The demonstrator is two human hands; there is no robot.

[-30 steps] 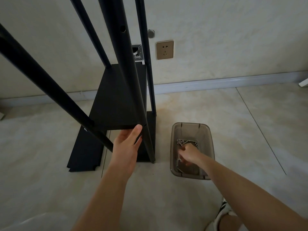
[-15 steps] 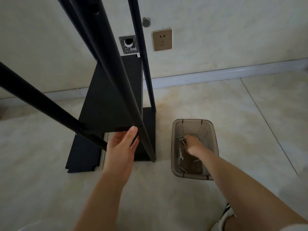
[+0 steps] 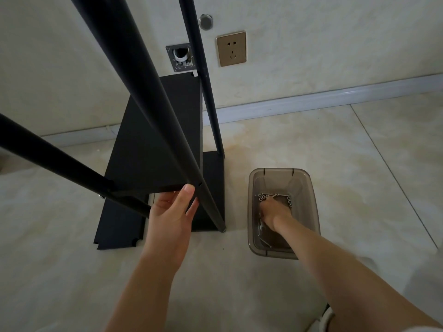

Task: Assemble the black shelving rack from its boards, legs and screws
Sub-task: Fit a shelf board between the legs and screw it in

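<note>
At left, a spare black board [image 3: 119, 226] lies flat on the tiled floor [image 3: 335, 152]. The left hand [image 3: 171, 215] grips the near edge of the rack's raised shelf board [image 3: 158, 140], beside a black leg [image 3: 153, 97]. Right of it, the right hand [image 3: 273, 212] reaches into a smoky plastic bin [image 3: 309, 195] among screws [image 3: 262, 197]; its finger state cannot be told.

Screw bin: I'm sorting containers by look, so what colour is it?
Translucent smoky brown bin, in the head view.

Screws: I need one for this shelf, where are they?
In the head view, the screws lie in the bin on the floor, right of the rack, by the right hand.
</note>
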